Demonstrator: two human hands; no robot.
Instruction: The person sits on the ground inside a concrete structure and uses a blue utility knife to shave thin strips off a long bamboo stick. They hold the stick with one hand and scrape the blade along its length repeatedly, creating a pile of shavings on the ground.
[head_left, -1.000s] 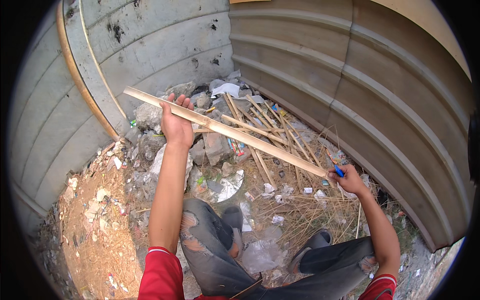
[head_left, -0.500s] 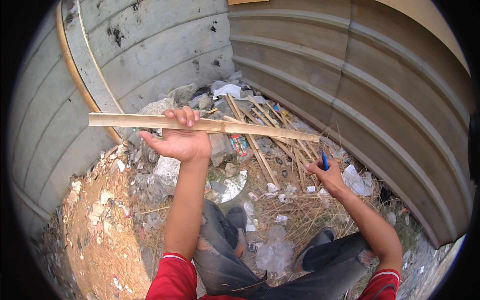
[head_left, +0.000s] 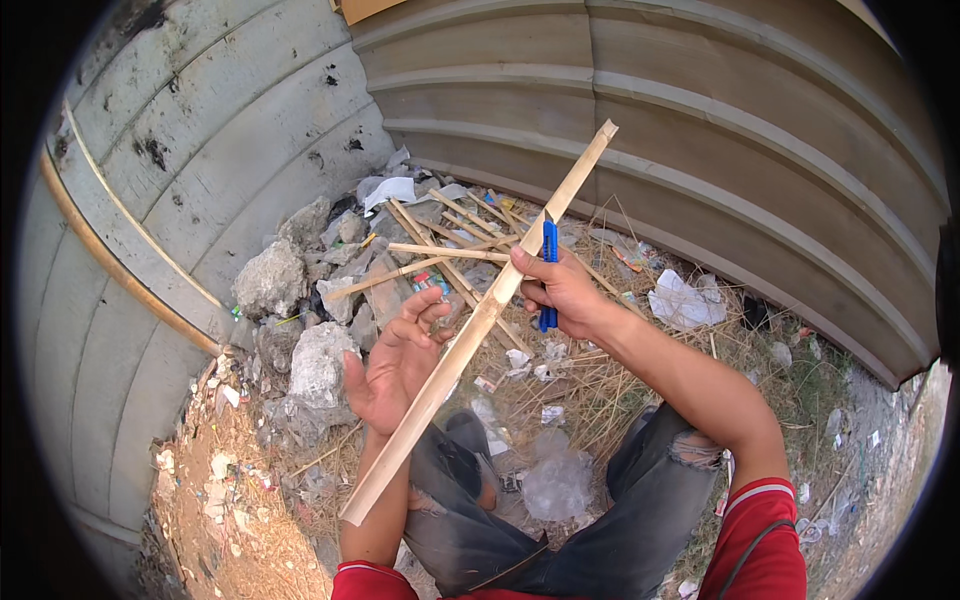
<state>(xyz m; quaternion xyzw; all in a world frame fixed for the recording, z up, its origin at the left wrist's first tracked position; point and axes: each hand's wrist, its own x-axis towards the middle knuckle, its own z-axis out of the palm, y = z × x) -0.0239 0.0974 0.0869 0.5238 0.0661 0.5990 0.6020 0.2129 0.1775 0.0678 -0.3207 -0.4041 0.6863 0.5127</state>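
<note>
A split bamboo strip (head_left: pixel 455 352) slants across the view, its near end over my left forearm and its far end up against the brown wall. My right hand (head_left: pixel 562 292) grips it a little beyond its middle, thumb on top. That same hand also holds a blue utility knife (head_left: pixel 549 262), which stands upright beside the strip. Just left of the strip, my left hand (head_left: pixel 398 365) is raised with its fingers apart and slightly curled, holding nothing. More bamboo strips (head_left: pixel 425 268) lie crossed in a loose pile on the ground ahead.
A grey panel wall (head_left: pixel 220 130) on the left meets a brown ribbed metal wall (head_left: pixel 740 170). A bamboo pole (head_left: pixel 120 265) leans on the grey one. Concrete chunks (head_left: pixel 322 365), dry straw and plastic litter (head_left: pixel 690 302) cover the ground around my legs.
The bamboo strip has swung from nearly level to a steep slant. My left hand has let go of it, and my right hand, knife included, has moved left and taken hold.
</note>
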